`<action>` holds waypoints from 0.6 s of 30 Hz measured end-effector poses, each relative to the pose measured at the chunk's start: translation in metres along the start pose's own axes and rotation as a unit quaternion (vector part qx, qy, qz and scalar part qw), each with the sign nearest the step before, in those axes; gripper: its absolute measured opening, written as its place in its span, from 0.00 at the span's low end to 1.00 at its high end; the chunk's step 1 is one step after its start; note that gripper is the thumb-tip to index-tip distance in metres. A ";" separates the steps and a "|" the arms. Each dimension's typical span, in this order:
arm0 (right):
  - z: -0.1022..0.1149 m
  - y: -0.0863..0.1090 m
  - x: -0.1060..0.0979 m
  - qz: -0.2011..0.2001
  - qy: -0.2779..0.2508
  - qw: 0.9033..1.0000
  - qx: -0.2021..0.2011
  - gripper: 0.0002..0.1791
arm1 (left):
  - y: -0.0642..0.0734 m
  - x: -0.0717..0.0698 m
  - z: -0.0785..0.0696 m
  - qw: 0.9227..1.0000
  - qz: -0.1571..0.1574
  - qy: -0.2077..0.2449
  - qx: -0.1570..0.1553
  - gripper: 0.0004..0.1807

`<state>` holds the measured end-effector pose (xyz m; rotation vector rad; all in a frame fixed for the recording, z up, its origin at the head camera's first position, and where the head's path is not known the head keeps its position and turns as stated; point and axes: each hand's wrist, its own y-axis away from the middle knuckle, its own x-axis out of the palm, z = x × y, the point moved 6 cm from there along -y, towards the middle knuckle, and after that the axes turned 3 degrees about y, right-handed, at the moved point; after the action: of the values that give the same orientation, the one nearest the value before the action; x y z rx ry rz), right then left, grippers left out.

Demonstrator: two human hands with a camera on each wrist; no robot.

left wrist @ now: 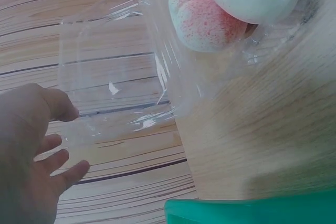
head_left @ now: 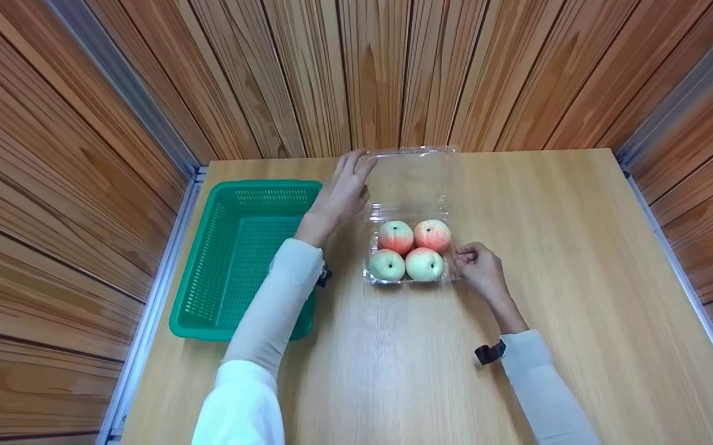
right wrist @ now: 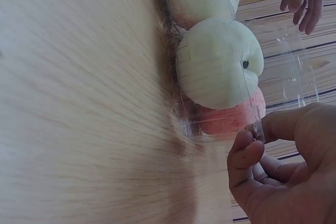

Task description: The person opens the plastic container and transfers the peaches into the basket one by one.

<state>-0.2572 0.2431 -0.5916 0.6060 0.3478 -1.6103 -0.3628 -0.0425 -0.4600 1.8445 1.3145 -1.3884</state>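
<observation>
A clear plastic clamshell box (head_left: pixel 376 275) stands on the table with its lid (head_left: pixel 409 179) raised at the back. Several pale green and pink peaches (head_left: pixel 424 264) sit in its base. My right hand (head_left: pixel 481 267) pinches the rim at the box's right side between thumb and fingers, seen closely in the right wrist view. At the lid's upper left corner is my left hand (head_left: pixel 347 188), its fingers loosely extended. In the left wrist view one fingertip (left wrist: pixel 71 113) meets or nearly meets the lid's edge; exact contact cannot be told.
A green plastic basket (head_left: pixel 186 296) stands on the table to the left, under my left forearm. Wood-panelled walls (head_left: pixel 375 80) rise behind the table (head_left: pixel 554 247) and at both sides. A dark wrist device (head_left: pixel 490 353) is on my right wrist.
</observation>
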 end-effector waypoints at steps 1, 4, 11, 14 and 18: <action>0.000 0.000 0.000 0.001 0.000 1.000 0.001 0.13 | 0.000 0.000 0.000 1.000 -0.001 -0.008 0.002 0.35; 0.001 0.001 -0.001 0.001 0.000 1.000 -0.001 0.14 | 0.000 -0.001 -0.001 0.999 -0.005 -0.030 0.010 0.33; 0.001 0.001 -0.001 0.002 -0.011 1.000 0.016 0.14 | 0.000 -0.003 -0.001 0.999 0.007 -0.031 -0.001 0.32; 0.000 0.001 -0.001 0.000 -0.013 1.000 0.024 0.14 | 0.000 -0.003 -0.002 0.999 0.017 -0.030 -0.012 0.33; -0.001 0.000 0.000 0.003 -0.015 0.999 0.033 0.14 | 0.001 -0.003 -0.003 0.999 0.028 -0.027 -0.022 0.34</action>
<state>-0.2574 0.2438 -0.5925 0.6324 0.2718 -1.6290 -0.3607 -0.0414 -0.4559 1.7874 1.2482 -1.3605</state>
